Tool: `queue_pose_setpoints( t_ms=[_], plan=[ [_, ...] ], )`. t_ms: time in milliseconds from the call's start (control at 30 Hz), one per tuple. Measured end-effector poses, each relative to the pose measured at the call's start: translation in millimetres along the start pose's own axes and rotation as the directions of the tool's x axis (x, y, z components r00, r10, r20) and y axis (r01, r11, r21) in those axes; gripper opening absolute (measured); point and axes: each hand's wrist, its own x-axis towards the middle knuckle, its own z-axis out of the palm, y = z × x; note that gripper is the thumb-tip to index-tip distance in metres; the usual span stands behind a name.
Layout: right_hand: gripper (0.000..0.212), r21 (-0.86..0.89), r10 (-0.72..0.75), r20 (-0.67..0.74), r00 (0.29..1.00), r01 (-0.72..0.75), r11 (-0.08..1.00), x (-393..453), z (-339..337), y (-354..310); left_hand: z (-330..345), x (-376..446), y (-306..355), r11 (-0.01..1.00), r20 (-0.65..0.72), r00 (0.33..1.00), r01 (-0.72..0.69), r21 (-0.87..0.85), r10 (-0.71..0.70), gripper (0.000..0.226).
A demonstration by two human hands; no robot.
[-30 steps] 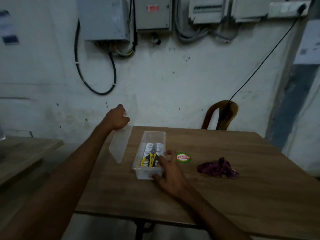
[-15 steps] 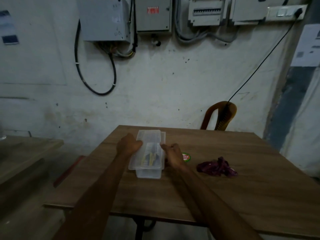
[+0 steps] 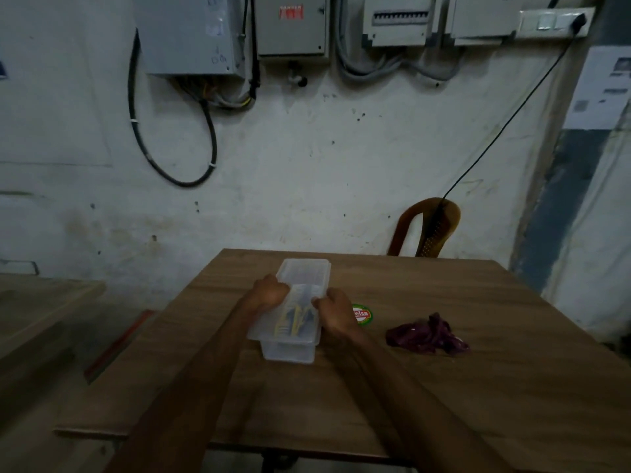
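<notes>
A clear plastic box stands in the middle of the wooden table. Its translucent lid lies on top of it, slightly skewed. Through the lid a yellow and black tool shows inside. My left hand grips the lid's left edge with curled fingers. My right hand grips the lid's right edge the same way. Both forearms reach in from the bottom of the view.
A round green and red sticker lies just right of the box, and a crumpled purple cloth farther right. A brown plastic chair stands behind the table. Electrical boxes and cables hang on the wall. Another table is at left.
A second ago my left hand held the lid up at the left of the open box. It has brought the lid down onto the box, and both hands now hold its edges.
</notes>
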Motion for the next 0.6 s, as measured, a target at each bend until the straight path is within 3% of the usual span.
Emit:
queue_pose_setpoints(
  t_ms=[100, 200, 333, 467, 600],
  plan=[
    [0.054, -0.075, -0.013, 0.012, 1.0, 0.014, 0.997, -4, 0, -9, 3, 7, 1, 0.996, 0.019, 1.0, 0.007, -0.09, -0.005, 0.054],
    [0.051, -0.081, -0.002, 0.034, 0.999, 0.005, 0.997, -3, 0, -2, 12, 5, 4, 1.0, -0.029, 0.999, -0.024, -0.005, 0.023, 0.054],
    [0.064, 0.018, 0.034, 0.048, 0.998, -0.035, 0.999, 6, -1, 16, 10, 3, 3, 0.998, -0.022, 0.999, -0.045, 0.039, 0.046, 0.054],
    [0.067, 0.107, 0.106, 0.12, 0.987, -0.119, 0.987, -8, -4, 6, -2, 1, 0, 0.999, 0.014, 0.999, -0.033, 0.021, 0.033, 0.055],
    [0.049, 0.13, 0.132, 0.149, 0.98, -0.152, 0.98, -8, -3, 7, -8, -1, 0, 1.0, 0.046, 0.999, -0.023, 0.021, 0.022, 0.062]
  ],
)
